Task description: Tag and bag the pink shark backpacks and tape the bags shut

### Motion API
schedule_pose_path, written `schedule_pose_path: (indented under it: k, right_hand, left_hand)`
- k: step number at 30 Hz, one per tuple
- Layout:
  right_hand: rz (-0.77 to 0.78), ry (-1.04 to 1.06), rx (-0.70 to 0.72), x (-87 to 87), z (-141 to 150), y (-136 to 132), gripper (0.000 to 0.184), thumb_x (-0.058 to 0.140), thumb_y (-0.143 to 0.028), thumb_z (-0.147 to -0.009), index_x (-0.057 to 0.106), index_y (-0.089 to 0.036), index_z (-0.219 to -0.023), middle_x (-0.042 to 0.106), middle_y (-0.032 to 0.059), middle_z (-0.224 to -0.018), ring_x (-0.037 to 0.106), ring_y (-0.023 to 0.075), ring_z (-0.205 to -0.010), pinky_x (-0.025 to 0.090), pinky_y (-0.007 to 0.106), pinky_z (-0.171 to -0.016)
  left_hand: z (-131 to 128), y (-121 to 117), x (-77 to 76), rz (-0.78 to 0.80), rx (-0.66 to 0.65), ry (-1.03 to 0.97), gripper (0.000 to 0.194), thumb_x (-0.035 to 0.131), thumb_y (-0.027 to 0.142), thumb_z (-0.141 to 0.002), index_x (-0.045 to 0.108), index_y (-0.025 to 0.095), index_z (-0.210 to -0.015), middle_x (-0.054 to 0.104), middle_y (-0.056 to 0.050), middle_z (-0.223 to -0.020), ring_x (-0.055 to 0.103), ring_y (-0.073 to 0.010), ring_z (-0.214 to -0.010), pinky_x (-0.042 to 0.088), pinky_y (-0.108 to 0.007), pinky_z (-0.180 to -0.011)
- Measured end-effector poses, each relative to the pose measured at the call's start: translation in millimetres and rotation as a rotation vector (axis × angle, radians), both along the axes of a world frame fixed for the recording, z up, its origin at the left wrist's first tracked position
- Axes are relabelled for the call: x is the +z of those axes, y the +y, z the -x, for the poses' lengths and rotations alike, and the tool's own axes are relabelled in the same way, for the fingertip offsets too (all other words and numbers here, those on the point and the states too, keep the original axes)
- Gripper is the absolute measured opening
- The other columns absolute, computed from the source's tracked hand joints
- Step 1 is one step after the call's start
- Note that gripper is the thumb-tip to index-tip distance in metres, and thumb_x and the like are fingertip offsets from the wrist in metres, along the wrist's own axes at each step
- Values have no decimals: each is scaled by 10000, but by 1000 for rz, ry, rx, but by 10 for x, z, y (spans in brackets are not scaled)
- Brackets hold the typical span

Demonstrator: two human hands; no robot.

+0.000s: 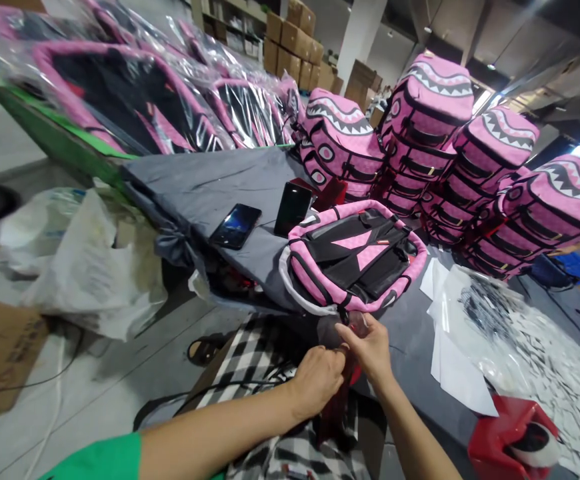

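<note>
The pink-and-black backpack (pixel 357 257) lies near the middle of the frame, its strap side up, on the grey-covered surface (pixel 185 180). I'd expect it to be light for its bulk, soft and padded, with the piped edges giving some firmness; nothing about it looks fragile. The thick pink rim at its left and right sides should give the best hold, while the loose pale trim (pixel 290 287) along its left edge would probably just flex. The flat phone (pixel 236 227) to its left would be slick and easier to damage.

At lower centre, the left hand (pixel 317 380) has its fingers curled in tightly beside the reddish strip (pixel 337 407); whether they enclose part of it cannot be made out. Just to its right, the right hand (pixel 374 347) seems to pinch a translucent reddish piece (pixel 357 323) between thumb and fingers, right below the backpack's near edge. That piece looks thin and limp, best gripped close to its end.

The wrapped bags (pixel 120 93) at upper left are blurred by glare on their film. The backpack's underside and contents are hidden. Where the reddish strip begins is covered by the hands, and the red tape dispenser (pixel 513 433) at lower right is partly blurred.
</note>
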State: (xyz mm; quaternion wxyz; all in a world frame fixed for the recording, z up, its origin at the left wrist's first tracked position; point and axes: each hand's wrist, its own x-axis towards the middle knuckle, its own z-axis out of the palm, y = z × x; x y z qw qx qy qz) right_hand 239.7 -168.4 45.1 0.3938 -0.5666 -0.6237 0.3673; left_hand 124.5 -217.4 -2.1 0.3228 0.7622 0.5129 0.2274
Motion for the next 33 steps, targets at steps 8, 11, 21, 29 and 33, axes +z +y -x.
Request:
schedule_pose_path:
  k: [8, 11, 21, 29, 33]
  right_hand:
    - [-53, -1, -58, -120, 7, 65, 251, 640, -383, -713, 576, -165, -607, 448, -47, -534, 360, 93, -512, 307, 219, -486]
    - [-53, -5, -63, -98, 5, 66, 256, 643, -381, -709, 566, -166, -593, 427, -49, -533, 347, 90, -510, 298, 217, -481]
    - [-52, -46, -23, -127, -65, 81, 248, 652, -383, -741, 641, -154, -648, 465, -40, -562, 376, 100, -537, 322, 222, -507]
    - [-75, -111, 60, -45, -150, 58, 265, 686, -404, -795, 745, -151, -841, 653, 0, -684, 550, 148, -609, 439, 245, -590]
    - [-270, -308, 115, 102, -246, 20, 297, 569, -409, -947, 758, -181, -924, 736, 50, -843, 663, 184, -764, 500, 271, -710]
  left_hand:
    - [365, 25, -125, 287, 674, -942, 424, 728, 535, -766, 676, 177, -987, 717, -90, -977, 669, -231, -921, 515, -328, -820]
    - [292, 118, -74, 796, 521, -1297, 525, 766, 631, -703, 718, 135, -867, 746, -92, -815, 680, -206, -749, 508, -290, -688]
    - [78, 331, 101, 900, 768, -1649, 139, 833, 117, -645, 711, 142, -708, 744, -21, -672, 671, -132, -601, 532, -233, -659]
    - [122, 304, 47, 821, 815, -1518, 234, 858, 149, -543, 705, 154, -720, 749, -31, -676, 682, -153, -600, 524, -252, -638]
    - [127, 312, 20, 790, 831, -1466, 279, 846, 127, -534, 713, 169, -776, 739, -9, -653, 658, -152, -564, 503, -258, -604]
